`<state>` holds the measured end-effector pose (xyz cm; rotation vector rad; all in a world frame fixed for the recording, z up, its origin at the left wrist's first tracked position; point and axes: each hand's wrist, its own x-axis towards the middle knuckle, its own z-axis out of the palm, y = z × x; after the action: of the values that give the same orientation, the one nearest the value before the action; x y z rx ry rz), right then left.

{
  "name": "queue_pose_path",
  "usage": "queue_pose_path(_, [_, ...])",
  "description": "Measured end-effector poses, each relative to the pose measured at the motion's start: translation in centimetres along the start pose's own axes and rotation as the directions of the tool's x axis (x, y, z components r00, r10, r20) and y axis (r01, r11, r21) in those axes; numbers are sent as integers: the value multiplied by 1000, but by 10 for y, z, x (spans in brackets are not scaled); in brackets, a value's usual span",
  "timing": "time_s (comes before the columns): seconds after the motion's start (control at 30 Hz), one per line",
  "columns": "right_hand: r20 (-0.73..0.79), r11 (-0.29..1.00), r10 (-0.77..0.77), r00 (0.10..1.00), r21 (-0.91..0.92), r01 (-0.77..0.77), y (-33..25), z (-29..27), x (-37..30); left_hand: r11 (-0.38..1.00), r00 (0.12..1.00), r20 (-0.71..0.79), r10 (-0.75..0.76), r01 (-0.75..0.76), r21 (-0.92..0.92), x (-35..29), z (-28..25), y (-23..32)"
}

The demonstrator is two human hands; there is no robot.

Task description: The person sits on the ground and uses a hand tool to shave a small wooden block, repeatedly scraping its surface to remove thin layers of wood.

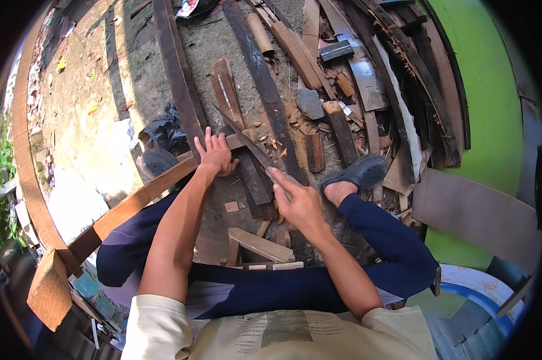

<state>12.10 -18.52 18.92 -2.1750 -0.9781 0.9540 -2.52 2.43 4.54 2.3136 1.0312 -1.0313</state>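
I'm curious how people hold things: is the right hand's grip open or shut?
Shut: the right hand has its fingers curled around the long tool.

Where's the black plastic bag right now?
In the head view, the black plastic bag lies left of centre on the ground, between the left clog below and the long dark beam to its right.

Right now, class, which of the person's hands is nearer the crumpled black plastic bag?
Left. The left hand is close by, just right of the black plastic bag; the right hand is farther to its right, nearer the body.
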Motion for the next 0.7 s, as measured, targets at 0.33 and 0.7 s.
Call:
queue_pose_path(0.33, [20,996,-42,999,-76,43,-5,-48,-85,1000,996,-85,0,0,-3,-12,5,-7])
queue_pose_path(0.7, [48,992,5,999,-123,1,-25,-34,-71,968,893,-374,-252,240,-78,-37,-1,-24])
